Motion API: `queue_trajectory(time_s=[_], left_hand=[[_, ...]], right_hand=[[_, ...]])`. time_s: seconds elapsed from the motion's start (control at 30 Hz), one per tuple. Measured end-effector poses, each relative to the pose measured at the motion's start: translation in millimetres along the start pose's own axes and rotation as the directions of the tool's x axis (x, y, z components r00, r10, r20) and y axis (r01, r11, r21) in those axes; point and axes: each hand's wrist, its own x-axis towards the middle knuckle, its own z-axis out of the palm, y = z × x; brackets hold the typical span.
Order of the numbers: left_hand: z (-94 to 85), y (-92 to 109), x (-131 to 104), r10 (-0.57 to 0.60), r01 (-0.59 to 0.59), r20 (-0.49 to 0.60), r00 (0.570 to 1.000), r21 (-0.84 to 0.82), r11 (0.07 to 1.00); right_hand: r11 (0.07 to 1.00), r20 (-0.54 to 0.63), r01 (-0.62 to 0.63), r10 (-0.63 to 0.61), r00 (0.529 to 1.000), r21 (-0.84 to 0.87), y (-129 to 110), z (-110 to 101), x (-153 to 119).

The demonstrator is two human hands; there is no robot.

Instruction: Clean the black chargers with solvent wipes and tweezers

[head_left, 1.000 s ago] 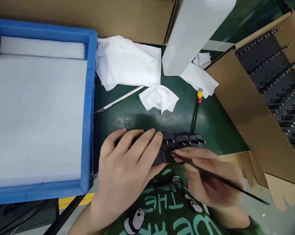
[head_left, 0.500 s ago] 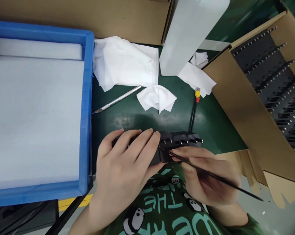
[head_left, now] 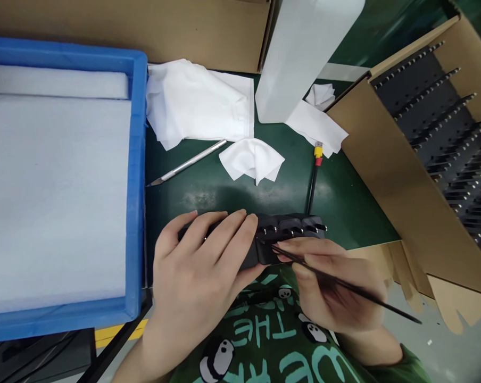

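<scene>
My left hand (head_left: pixel 206 255) lies over a row of black plug adapters (head_left: pixel 292 226) at the table's near edge. Its fingers curl over the far side, with the thumb tucked at the near side, so it covers the left part of the row. Metal-tipped prongs stick up from the uncovered adapters. In my right hand (head_left: pixel 336 282) is a thin black stick-shaped tool (head_left: pixel 364 292), pinched between thumb and fingers. The tool slants down to the left, and its tip is at a black adapter block (head_left: pixel 266 252) beside my left fingers. Whether the tip touches the block, I cannot tell.
A foam-lined blue tray (head_left: pixel 135 186) stands left. Behind lie a craft knife (head_left: pixel 188 163), a folded white cloth (head_left: pixel 256 159) and more white cloths (head_left: pixel 208 103). A white container (head_left: pixel 300 58) stands at the back, near a black USB cable (head_left: pixel 313 183). Right is a cardboard box (head_left: pixel 416 186) of adapters.
The whole view has shifted slightly, and the scene sits a little further left. Both hands keep the same hold, and the tool's tip stays at about the same spot on the adapters.
</scene>
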Motion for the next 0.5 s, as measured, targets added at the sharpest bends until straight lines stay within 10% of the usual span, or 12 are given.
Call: queue_trajectory(time_s=[0.5], left_hand=[[0.5,0.6,0.3,-0.005,0.005,0.003,1.0,-0.006,1.0]], right_hand=[[1.0,0.027,0.017,-0.017,0.999,-0.009,-1.0,-2.0,0.4]])
